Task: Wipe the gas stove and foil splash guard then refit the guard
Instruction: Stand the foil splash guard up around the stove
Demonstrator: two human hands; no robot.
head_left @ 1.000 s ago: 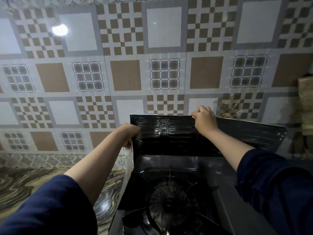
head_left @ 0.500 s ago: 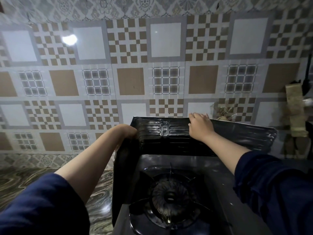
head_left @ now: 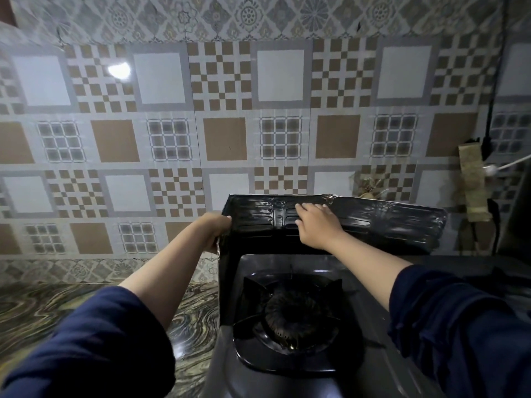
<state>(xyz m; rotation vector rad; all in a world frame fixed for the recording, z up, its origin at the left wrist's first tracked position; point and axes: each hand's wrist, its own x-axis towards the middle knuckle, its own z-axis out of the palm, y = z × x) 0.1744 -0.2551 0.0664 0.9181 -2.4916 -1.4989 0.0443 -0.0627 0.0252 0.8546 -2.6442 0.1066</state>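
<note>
The guard (head_left: 373, 222) is now standing folded round the stove (head_left: 287, 369), where a second ago its left panel was swung outward, edge-on and pale, off the stove's left side. That side panel is now lying flat against the stove's left flank, at nine o'clock from the burner (head_left: 293, 314), and the back panel is running along the rear edge at twelve o'clock, in front of the tiled wall (head_left: 224, 139).

The right hand (head_left: 314, 225) has come down from the top rim, where it was hooked over the edge, and is now lying on the inner face of the back panel with fingers (head_left: 309, 208) spread and straight, pressing the foil toward the wall. The left hand (head_left: 217, 229) is gripping the guard's upper left corner, its fingers wrapping round the fold; most of them are hidden behind the panel.

This is reading as the refit step nearing its end: the guard is looking seated on two sides, and no cloth is in view. The far right end of the back panel, at two o'clock, is sagging lower and looking crumpled, so that end is probably still needing straightening. The foil will likely dent under hard pressure. The marbled table (head_left: 57, 311) is lying to the left of the stove.
</note>
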